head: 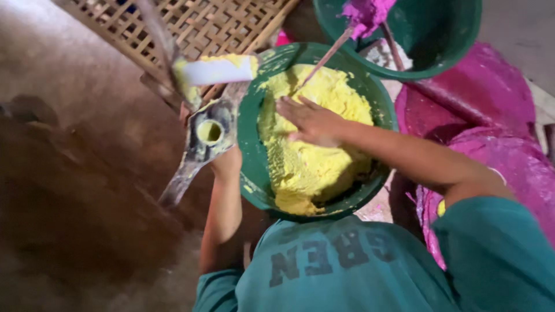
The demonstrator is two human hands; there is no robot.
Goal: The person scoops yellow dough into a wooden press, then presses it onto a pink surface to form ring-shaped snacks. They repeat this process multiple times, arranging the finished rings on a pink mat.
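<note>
A green bowl (250, 133) holds a big mound of yellow paste (312, 167). My right hand (309, 121) lies flat on top of the paste with its fingers spread and nothing in it. My left hand (226, 162) is at the bowl's left rim, mostly hidden behind a grey metal tool (199, 144) that it grips. The tool has a round hole filled with yellow paste, and a white piece (217, 70) smeared with yellow sits at its top. A thin stick (324, 59) pokes into the far side of the paste.
A second green bowl (457, 43) with magenta paste (364, 13) and sticks stands at the top right. A magenta mass (497, 133) lies to the right. A woven bamboo tray (196, 23) is at the top. Brown earthen floor (75, 173) spreads to the left.
</note>
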